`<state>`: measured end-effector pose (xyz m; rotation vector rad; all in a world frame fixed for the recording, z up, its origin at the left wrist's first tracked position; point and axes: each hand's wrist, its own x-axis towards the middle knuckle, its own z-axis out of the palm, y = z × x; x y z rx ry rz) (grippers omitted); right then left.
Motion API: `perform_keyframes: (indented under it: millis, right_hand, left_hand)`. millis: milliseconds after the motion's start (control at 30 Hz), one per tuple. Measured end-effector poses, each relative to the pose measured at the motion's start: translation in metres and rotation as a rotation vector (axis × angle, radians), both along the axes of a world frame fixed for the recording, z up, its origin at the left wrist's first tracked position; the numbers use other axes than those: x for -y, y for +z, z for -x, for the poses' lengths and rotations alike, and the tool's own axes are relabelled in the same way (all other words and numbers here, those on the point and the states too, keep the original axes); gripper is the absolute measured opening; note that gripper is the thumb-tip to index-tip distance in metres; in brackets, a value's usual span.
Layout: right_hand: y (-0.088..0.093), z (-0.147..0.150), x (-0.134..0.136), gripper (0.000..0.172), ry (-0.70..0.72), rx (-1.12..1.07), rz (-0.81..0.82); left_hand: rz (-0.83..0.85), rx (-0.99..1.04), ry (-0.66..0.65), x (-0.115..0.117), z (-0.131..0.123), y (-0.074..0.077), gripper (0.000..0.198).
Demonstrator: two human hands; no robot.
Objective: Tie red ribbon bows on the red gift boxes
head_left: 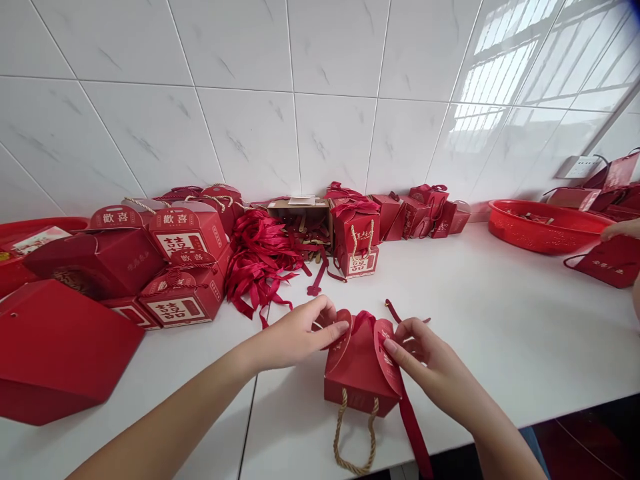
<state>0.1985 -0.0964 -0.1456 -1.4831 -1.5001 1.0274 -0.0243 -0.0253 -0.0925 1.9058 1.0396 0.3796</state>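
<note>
A red gift box (353,387) stands on the table in front of me, with a gold rope handle (373,437) hanging from its near side. My left hand (317,327) pinches the box's left rounded flap, thumb on its outer face. On the right flap (385,353), my right hand (417,350) has its thumb on the outside and fingers curled behind. Red ribbon (414,427) shows between the flaps and trails down the right side over the table edge. Just behind the box lies a thin dark red strap (393,311) with a gold end.
Red boxes (185,233) are piled at the left beside a heap of red ribbons (260,250). An open carton (300,207) and finished-looking boxes (357,227) line the tiled wall. A red basin (530,233) stands right, near another person's hand (623,229) at a red box (613,263).
</note>
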Motion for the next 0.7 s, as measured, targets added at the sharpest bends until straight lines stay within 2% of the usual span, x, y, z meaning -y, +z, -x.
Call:
perform_keyframes:
  millis: [167,333,467,700]
  right_hand:
    - [-0.016,0.002,-0.002,0.042,0.004,-0.222,0.080]
    - [-0.014,0.000,-0.001,0.043,0.052,-0.283,0.143]
    - [-0.008,-0.006,0.002,0.047,0.114,-0.245,0.132]
    - [-0.009,-0.016,0.001,0.050,-0.008,-0.296,0.105]
  left_hand:
    - [0.196,0.014,-0.057,-0.006,0.002,-0.002,0.041]
    - [0.147,0.002,-0.121,-0.010,0.005,0.003,0.045]
    - [0.148,-0.037,-0.100,-0.014,0.010,0.003,0.047]
    - [0.159,0.019,-0.011,-0.022,0.016,0.002,0.049]
